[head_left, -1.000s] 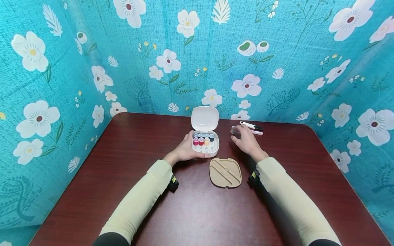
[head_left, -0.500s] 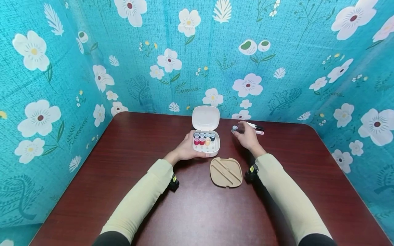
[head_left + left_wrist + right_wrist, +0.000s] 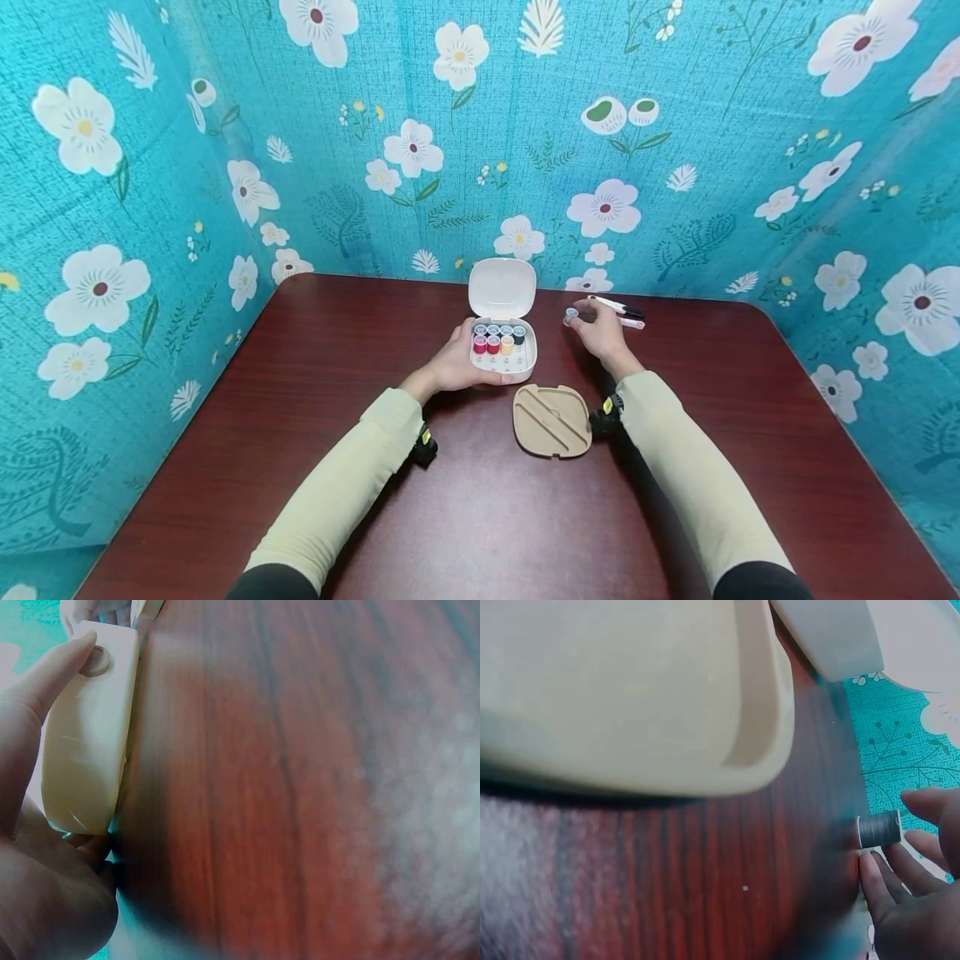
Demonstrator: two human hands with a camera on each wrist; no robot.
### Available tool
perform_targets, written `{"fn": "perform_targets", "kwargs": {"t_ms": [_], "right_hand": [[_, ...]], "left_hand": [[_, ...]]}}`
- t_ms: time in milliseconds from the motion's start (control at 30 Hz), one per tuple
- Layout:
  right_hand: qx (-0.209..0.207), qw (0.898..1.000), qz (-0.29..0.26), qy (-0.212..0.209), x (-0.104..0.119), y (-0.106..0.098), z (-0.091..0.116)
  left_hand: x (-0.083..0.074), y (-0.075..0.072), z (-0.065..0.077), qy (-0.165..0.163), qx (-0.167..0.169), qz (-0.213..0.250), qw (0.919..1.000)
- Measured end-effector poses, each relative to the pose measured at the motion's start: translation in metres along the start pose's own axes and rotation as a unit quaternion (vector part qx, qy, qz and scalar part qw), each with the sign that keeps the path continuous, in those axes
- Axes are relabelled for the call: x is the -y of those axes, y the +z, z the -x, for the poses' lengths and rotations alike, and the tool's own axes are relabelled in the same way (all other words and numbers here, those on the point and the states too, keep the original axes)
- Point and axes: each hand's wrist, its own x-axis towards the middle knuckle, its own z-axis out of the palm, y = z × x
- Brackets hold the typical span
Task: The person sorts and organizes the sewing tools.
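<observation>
In the head view my left hand point(image 3: 453, 364) grips the left side of an open white sewing box point(image 3: 529, 367). Its thumb lies along the front by a round button, as the left wrist view shows on the box wall point(image 3: 90, 742). Inside stand several thread spools point(image 3: 493, 344): dark and blue ones at the back, red and pale yellow in front. To the right, my right hand point(image 3: 600, 331) has thumb and fingers about a grey thread spool point(image 3: 879, 829). That spool is upright at table level; whether it touches the wood is hard to tell.
A beige tray insert point(image 3: 552, 421) with grooves lies in front of the box, beside the right wrist. Behind the right hand lie a white and black tool point(image 3: 618, 307) and a pink and white one point(image 3: 632, 323). A flowered curtain point(image 3: 420, 217) borders the table.
My right hand has come down beside the pens-like tools and drawn slightly left, and the grey spool now shows between its fingertips. My left hand and the box stay put.
</observation>
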Motion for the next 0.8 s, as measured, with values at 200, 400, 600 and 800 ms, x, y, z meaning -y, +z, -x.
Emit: {"fn": "perform_targets", "kwargs": {"t_ms": [200,400,600,800], "right_hand": [[-0.006,1.000,0.004,0.001,0.002,0.002,0.001],[-0.017,1.000,0.013,-0.006,0.003,0.004,0.004],[-0.015,1.000,0.014,0.002,0.004,0.004,0.008],[0.013,1.000,-0.014,0.013,0.004,0.002,0.011]], "left_hand": [[0.000,0.001,0.000,0.004,-0.004,0.001,1.0000],[0.001,0.002,0.000,0.001,-0.004,-0.002,1.0000],[0.002,0.002,0.000,-0.002,0.000,-0.001,1.0000],[0.004,0.002,-0.002,-0.001,-0.001,-0.006,1.0000]]}}
